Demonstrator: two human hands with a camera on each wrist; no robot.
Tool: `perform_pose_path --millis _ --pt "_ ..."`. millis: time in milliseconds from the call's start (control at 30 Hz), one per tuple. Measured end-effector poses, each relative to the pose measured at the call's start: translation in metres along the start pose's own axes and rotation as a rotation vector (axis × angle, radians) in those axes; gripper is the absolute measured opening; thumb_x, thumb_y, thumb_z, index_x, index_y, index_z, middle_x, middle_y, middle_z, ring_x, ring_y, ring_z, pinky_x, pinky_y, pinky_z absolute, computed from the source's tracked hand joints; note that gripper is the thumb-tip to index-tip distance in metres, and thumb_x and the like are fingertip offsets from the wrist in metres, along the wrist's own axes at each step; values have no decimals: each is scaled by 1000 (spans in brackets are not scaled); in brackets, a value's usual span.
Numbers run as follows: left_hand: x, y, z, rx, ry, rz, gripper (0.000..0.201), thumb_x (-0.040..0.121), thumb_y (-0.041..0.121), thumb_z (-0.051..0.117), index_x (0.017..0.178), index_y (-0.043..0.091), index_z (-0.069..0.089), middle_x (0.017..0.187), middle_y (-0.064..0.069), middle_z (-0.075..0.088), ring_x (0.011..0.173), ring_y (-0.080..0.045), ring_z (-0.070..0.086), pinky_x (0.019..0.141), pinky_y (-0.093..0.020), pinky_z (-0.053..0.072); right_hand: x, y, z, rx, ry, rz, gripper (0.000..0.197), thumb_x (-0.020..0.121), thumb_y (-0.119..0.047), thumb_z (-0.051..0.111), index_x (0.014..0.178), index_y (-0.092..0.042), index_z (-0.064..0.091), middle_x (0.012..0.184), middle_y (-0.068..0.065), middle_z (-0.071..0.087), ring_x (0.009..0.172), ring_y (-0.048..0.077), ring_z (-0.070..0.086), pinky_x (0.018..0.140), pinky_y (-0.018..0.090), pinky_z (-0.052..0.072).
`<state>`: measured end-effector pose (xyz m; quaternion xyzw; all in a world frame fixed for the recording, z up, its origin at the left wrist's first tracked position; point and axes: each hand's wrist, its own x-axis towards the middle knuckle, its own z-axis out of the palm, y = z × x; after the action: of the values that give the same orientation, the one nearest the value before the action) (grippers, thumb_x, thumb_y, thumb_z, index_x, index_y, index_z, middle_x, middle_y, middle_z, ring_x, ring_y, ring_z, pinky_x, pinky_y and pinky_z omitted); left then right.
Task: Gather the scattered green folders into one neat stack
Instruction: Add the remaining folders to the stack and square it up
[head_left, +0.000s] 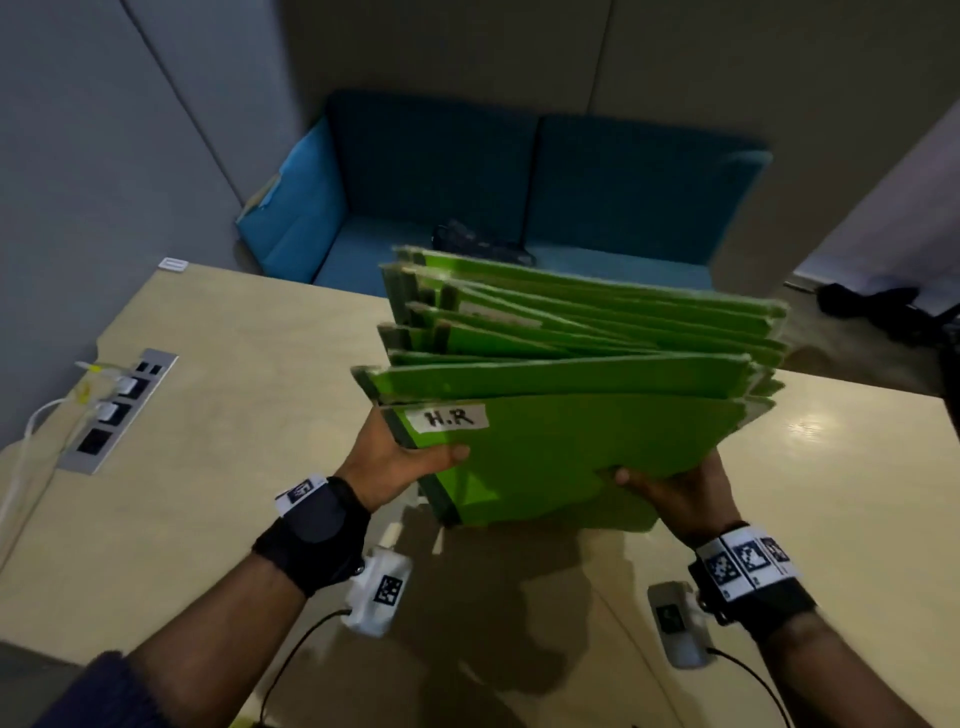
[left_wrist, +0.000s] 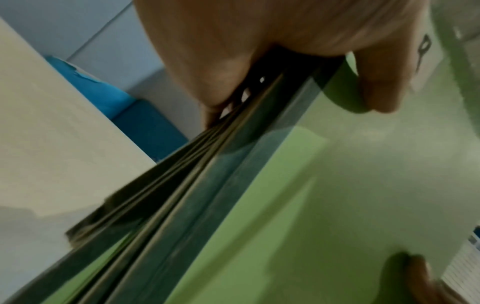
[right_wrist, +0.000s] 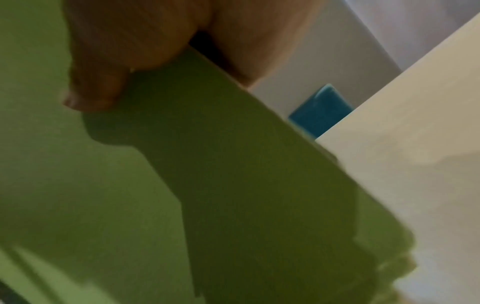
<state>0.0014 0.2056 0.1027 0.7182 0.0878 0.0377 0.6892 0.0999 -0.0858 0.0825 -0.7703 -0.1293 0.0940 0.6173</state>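
Note:
Several green folders (head_left: 571, 364) are gathered in one bundle, held tilted above the beige table (head_left: 234, 415), their far edges fanned apart. The nearest folder carries a white label reading "H.R" (head_left: 451, 418). My left hand (head_left: 395, 460) grips the bundle's left spine side, thumb on the front cover. My right hand (head_left: 675, 488) grips the lower right edge, thumb on the front. In the left wrist view the thumb (left_wrist: 376, 86) presses the green cover (left_wrist: 324, 195) beside the dark spines (left_wrist: 182, 195). The right wrist view shows my thumb (right_wrist: 98, 82) on the green folder (right_wrist: 130, 185).
A power socket panel (head_left: 122, 410) with plugged white cables sits in the table at the left. A blue sofa (head_left: 519, 197) stands behind the table, with a dark object (head_left: 478, 241) on its seat. Grey walls close the back.

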Motion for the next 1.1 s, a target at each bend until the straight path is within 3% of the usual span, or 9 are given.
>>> perform_pose_path --millis 100,233,333,400,467,667,900,1000,1100 --pt "1 14 7 -41 50 100 104 65 52 81 143 8 27 126 17 60 119 -9 56 95 -28 48 -13 -4 -5 52 -120 30 78 50 -74 76 122 -63 47 111 -42 59 105 -24 52 83 6 47" --pt "4 29 12 -95 14 188 116 72 53 74 151 15 -3 141 8 49 127 -22 50 98 -36 48 -17 -6 -16 152 -4 -17 93 68 -58 75 137 -6 41 115 -15 67 108 6 62 87 40 54" --pt "5 41 20 -238 102 118 113 62 71 68 150 26 15 136 6 56 125 -23 54 97 -40 49 -18 -32 -9 294 116 -24 78 82 -70 51 133 -11 46 115 -8 64 108 4 61 91 32 52" --pt "8 48 25 -301 201 35 110 55 78 67 145 28 30 132 2 59 121 -21 57 97 -40 49 -18 -56 -2 341 209 -2 99 64 -88 42 134 -17 48 121 -5 62 109 -1 62 87 18 51" --pt "14 58 26 -287 262 -30 103 55 79 67 138 25 41 131 -5 59 120 -23 57 100 -45 46 -16 -68 4 359 257 40 99 56 -91 51 128 -23 56 125 3 62 115 12 60 92 29 50" --pt "24 63 31 -276 350 -143 40 87 25 56 127 23 52 108 -9 67 96 -27 66 84 -43 54 -13 -68 8 266 356 49 41 77 -52 58 116 -40 62 124 -4 63 112 8 58 95 30 46" --pt "21 62 30 -381 309 -115 43 98 16 46 140 21 43 122 -5 64 102 -16 67 83 -31 56 -14 -58 4 396 291 63 45 88 -35 55 133 -34 54 130 -5 60 117 8 58 96 27 44" --pt "17 57 32 -332 294 -117 62 81 49 63 138 36 44 138 1 54 125 -21 53 106 -46 40 -14 -54 8 402 323 68 50 78 -49 57 127 -39 57 134 -2 59 125 14 54 108 39 40" --pt "15 54 34 -420 260 -101 67 85 40 60 145 25 35 126 7 62 114 -14 61 90 -32 51 -14 -53 11 456 343 96 67 69 -72 63 124 -34 63 132 0 62 126 18 54 110 43 38"
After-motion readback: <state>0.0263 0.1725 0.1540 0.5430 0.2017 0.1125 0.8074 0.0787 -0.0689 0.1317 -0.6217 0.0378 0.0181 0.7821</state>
